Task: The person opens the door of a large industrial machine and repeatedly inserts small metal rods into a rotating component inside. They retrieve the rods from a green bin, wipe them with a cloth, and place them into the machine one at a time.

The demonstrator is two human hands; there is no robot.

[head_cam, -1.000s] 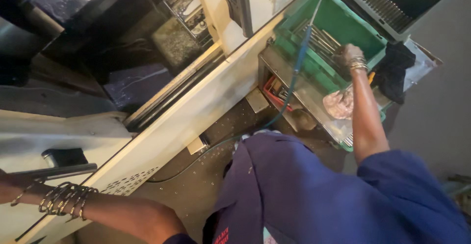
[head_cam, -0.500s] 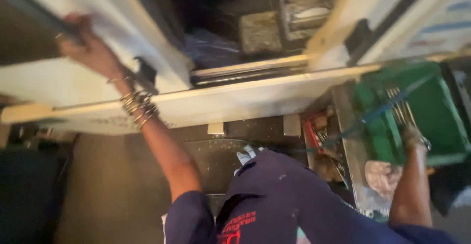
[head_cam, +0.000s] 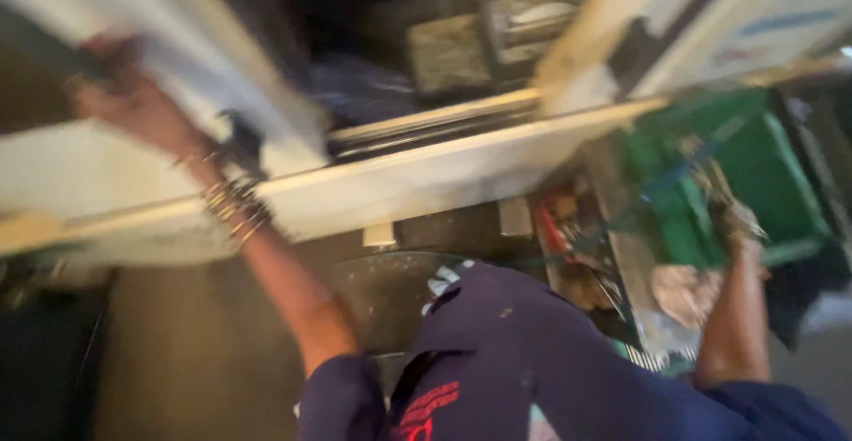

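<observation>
The view is smeared by motion, so fine detail is lost. The left hand (head_cam: 124, 104) reaches up and away from the body to the cream-coloured sliding door (head_cam: 204, 77) of a machine, and its fingers look curled around the door's edge or a dark handle there; the blur hides exactly what they close on. A stack of metal bangles (head_cam: 232, 206) sits on that wrist. The arm is stretched nearly straight, which suits a grip meant to bear on a heavy panel rather than a light touch.

The right hand (head_cam: 737, 224) is down at the green plastic crate (head_cam: 781, 175) to the person's right, at its near rim, among what look like thin metal rods; whether the fingers pinch one or merely rest there, I cannot tell. The crate stands on a cluttered side shelf (head_cam: 621, 228) just beside the machine's cream front rail (head_cam: 426, 175), within arm's reach of the opening. A crumpled pale rag (head_cam: 683, 290) lies on the shelf near the forearm. Behind the rail, the dark machine interior (head_cam: 461, 51) shows metal blocks.
</observation>
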